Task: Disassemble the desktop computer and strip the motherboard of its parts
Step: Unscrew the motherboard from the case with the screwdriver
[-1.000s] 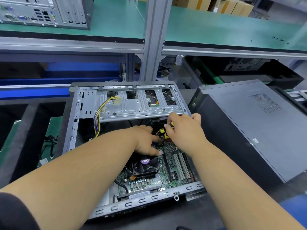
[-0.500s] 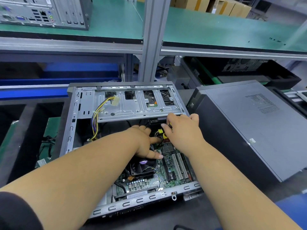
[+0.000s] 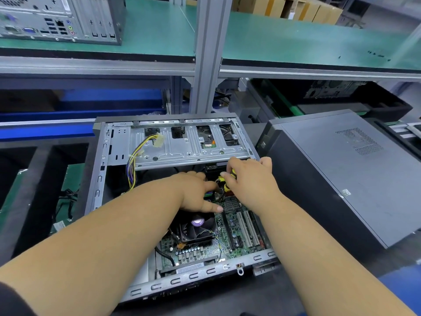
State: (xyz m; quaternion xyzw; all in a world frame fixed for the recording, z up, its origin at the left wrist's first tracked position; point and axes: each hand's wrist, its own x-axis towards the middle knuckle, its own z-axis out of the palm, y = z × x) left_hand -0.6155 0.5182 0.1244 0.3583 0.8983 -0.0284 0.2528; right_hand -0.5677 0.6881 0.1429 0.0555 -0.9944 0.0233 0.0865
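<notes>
Head view: the opened desktop computer is laid flat at centre, its green motherboard and black fan exposed. A yellow-black screwdriver is gripped by the right hand; the left hand is rested, fingers extended, beside it.

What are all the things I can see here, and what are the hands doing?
Open computer case: one, grey metal, centre.
Motherboard: one, green, inside the case.
Cooler fan: one, black, on the motherboard.
Wire bundle: one, yellow and purple, left inside the case.
Closed computer: one, dark grey, right.
Another computer: one, grey, on the green shelf, top left.
Cardboard boxes: several, brown, top right.
Yellow-black tool: one, under the right hand.
Left hand: rests on the motherboard.
Right hand: fingers grip the tool.
</notes>
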